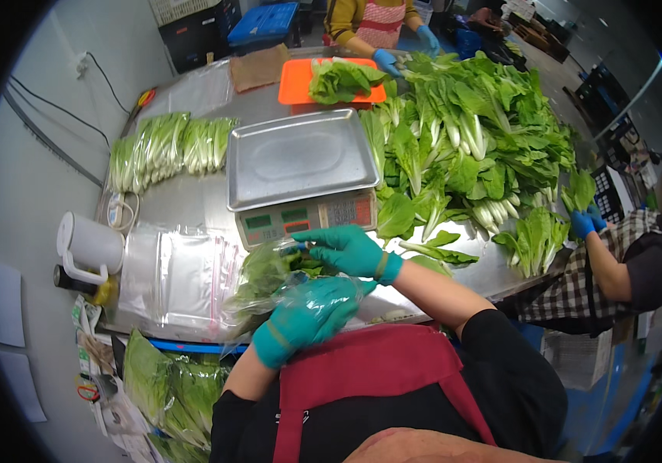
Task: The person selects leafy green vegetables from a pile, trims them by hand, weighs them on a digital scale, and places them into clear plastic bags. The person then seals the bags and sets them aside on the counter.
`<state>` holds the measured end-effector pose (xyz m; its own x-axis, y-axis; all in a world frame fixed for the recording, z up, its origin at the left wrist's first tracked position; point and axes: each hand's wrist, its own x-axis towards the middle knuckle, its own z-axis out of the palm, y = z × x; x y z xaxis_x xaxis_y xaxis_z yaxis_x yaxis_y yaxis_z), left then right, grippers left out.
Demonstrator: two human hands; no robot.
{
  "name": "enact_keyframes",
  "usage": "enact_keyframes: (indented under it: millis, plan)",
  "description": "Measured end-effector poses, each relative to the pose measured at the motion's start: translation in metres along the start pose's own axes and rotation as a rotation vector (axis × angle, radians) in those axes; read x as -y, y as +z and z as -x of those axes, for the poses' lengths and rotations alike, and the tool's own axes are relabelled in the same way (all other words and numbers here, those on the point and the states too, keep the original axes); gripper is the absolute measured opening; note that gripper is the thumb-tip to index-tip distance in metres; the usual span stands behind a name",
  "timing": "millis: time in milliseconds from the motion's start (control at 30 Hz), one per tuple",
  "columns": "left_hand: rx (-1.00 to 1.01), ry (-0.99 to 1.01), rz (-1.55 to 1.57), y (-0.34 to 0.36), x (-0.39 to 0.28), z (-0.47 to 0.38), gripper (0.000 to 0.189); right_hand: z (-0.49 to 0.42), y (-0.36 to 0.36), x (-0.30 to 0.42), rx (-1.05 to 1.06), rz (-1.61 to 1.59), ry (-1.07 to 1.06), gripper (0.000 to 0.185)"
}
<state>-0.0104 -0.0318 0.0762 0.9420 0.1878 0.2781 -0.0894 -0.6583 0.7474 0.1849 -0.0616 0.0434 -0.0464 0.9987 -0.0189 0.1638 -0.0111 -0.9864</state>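
A clear plastic bag of leafy greens point(261, 275) lies before me at the near edge of the steel table, below the digital scale point(308, 217). My left hand point(311, 315), in a green glove, is closed on the bag's near side, its plastic over the fingers. At the bag's open end is my right hand point(345, 250), gloved in green too, with fingers stretched apart over the leaves; whether it presses on them cannot be told. Above the scale's display sits its bare metal pan point(302, 156). Loose greens point(470, 133) are heaped to the right of it.
Flat empty plastic bags point(186, 278) lie at left, beside a white jug point(91, 246). Bagged greens point(160, 147) stand behind them. An orange tray point(296, 81) holds more greens. Co-workers' blue-gloved hands point(386, 61) are at the far side and at right point(583, 223). Filled bags point(175, 388) rest below the table edge.
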Motion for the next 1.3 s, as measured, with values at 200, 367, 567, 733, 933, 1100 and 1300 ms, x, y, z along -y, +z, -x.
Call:
enact_keyframes:
  millis: [200, 367, 567, 733, 933, 1100, 1300]
  plan:
    - [-0.36, -0.234, 0.763, -0.051, -0.022, 0.009, 0.041, 0.01, -0.035, 0.077, -0.033, 0.21, -0.202, 0.041]
    - [-0.322, -0.039, 0.976, -0.026, 0.013, 0.018, 0.059, 0.017, -0.056, 0.074, 0.163, 0.324, -0.068, 0.051]
    - [-0.478, -0.403, 0.941, -0.03, 0.024, 0.014, 0.062, 0.03, -0.054, 0.054, 0.022, 0.618, -0.338, 0.053]
    - [-0.448, -0.297, 0.665, -0.036, 0.022, -0.001, 0.057, 0.024, -0.052, 0.051, 0.091, 1.077, -0.508, 0.046]
    - [-0.506, -0.473, 0.555, -0.064, -0.003, -0.006, 0.055, 0.03, -0.073, 0.079, -0.176, 1.042, -0.446, 0.017]
    - [-0.556, 0.002, 0.68, -0.07, -0.011, -0.007, 0.038, 0.043, -0.067, 0.116, -0.528, 0.881, -0.656, 0.025]
    - [-0.6, -0.131, 0.94, -0.075, 0.016, -0.004, 0.039, 0.043, -0.057, 0.116, -0.509, 0.915, -0.69, 0.025]
